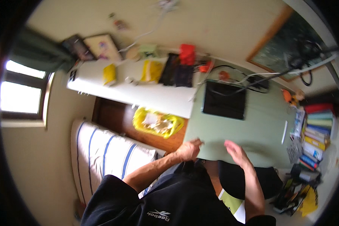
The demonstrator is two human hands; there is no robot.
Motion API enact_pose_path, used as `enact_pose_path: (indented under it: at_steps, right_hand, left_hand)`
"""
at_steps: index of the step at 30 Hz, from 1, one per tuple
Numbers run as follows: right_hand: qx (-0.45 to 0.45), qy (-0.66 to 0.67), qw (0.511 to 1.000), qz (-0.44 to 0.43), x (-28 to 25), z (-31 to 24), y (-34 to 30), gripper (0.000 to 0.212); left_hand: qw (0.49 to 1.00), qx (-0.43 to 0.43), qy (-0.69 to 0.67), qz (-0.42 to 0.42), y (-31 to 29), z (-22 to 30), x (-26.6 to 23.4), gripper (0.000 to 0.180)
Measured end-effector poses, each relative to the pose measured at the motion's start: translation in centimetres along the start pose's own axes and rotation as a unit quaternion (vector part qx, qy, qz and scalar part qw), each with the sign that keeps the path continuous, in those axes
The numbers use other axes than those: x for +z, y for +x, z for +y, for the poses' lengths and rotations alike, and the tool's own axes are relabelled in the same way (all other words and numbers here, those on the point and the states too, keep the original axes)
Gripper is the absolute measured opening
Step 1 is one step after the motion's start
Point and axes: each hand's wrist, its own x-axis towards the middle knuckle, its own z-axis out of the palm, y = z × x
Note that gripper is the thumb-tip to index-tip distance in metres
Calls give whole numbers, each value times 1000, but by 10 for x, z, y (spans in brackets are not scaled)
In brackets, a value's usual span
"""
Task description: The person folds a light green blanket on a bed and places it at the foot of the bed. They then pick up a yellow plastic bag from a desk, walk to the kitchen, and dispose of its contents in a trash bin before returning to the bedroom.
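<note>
In the head view, 2 bare hands reach over the near edge of a pale green desk (260,130). The left hand (189,150) is at the near left corner, its fingers curled inward; blur hides the grip, so I cannot tell whether they close on anything. The right hand (235,151) is apart from it, over the near edge, fingers extended and nothing visible in it. Whether either touches the desk is unclear.

Ahead of both, toward the desk's far left corner, lies a dark flat device (224,101), well short of the near edge. A black cable (237,90) crosses its far end. It looks stiff, fairly light for its area, smooth enough to slip, and fragile across the glossy face. The left and right edges seem the best hold, with 2 hands and no pressure on the middle; the cable could snag.

Near the desk's right edge lies a thin white strip (284,132), probably light and stiff, best pinched at its middle. Beyond the left edge, on the floor, a yellow bag (138,122) holds pale scraps; its rim looks soft and crinkly.
</note>
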Motion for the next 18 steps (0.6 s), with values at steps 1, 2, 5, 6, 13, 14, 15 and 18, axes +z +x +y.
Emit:
enact_pose_path:
  at_steps: [1,2,5,6,13,14,15,18]
  right_hand:
    - [9,0,996,-89,9,-6,-22,36]
    - [12,-68,982,-175,13,-9,-38,34]
    - [-34,-281,933,-222,31,-38,-79,39]
    - [-70,-320,922,-207,36,-34,-83,41]
    - [-134,-503,852,-60,72,-37,-132,53]
    - [-131,-513,848,-36,76,-44,-144,54]
    - [-125,-522,844,-9,79,-46,-153,54]
    - [-110,-543,828,87,84,-37,-173,57]
  left_hand:
    - [997,-25,-52,-60,-36,6,8,31]
    - [995,-51,-69,-54,-73,6,18,28]
    - [973,-222,-54,-38,-168,-16,62,28]
    - [971,-238,-28,22,-198,-27,77,28]
    - [847,-483,-151,161,-298,-28,111,30]
    - [837,-497,-166,160,-301,-28,115,30]
    - [827,-508,-181,157,-302,-29,118,30]
    - [808,-498,-249,194,-289,-43,118,30]
